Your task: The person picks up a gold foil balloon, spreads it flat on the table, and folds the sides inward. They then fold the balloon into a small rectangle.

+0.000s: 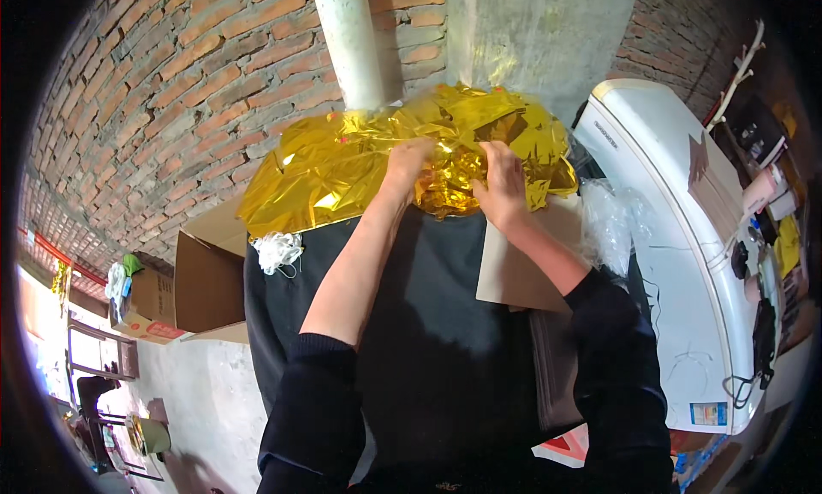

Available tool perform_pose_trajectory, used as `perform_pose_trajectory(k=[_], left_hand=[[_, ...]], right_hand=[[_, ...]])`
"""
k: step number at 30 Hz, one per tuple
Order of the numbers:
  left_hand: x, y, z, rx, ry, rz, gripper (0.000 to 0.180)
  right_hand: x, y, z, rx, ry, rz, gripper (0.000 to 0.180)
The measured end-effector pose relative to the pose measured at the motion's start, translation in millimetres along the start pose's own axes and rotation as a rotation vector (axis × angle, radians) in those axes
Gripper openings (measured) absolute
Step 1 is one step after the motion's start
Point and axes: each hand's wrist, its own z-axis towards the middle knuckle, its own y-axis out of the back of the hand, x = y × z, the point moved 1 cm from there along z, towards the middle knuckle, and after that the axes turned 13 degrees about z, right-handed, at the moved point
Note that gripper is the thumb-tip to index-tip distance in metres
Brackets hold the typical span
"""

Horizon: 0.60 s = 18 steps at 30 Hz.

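Note:
A heap of shiny gold foil (321,173) spreads over the far end of a surface draped in black cloth (411,323). My left hand (409,164) is closed on the foil near its middle, fingertips partly lost among the folds. Just to the right, my right hand (503,181) curls its fingers and thumb around the edge of the same crumpled foil. Between both hands the foil bunches into a darker, orange-gold clump (449,181). At the foil's left front edge lies a tangle of white string (277,252).
Flat cardboard sheets (522,267) lie right of the cloth, beside clear plastic wrap (612,224). A large white appliance (685,263) stands at the right. An open cardboard box (210,280) sits at the left. Beyond the foil rise a white pipe (347,40) and a brick wall (205,74).

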Motion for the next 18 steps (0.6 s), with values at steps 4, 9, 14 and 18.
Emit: perform_pose_trajectory(k=[4, 9, 14, 18], left_hand=[[4, 13, 2, 0.004, 0.028, -0.056, 0.014], [-1, -4, -2, 0.058, -0.046, 0.053, 0.021], [-9, 14, -4, 0.069, -0.165, 0.053, 0.021], [-25, 1, 0, 0.070, -0.239, 0.192, 0.022]], right_hand=[[25, 10, 6, 0.330, 0.187, 0.282, 0.032], [21, -7, 24, 0.474, 0.170, 0.068, 0.017], [29, -39, 33, 0.845, -0.175, -0.217, 0.020], [1, -59, 29, 0.674, 0.012, -0.289, 0.023]])
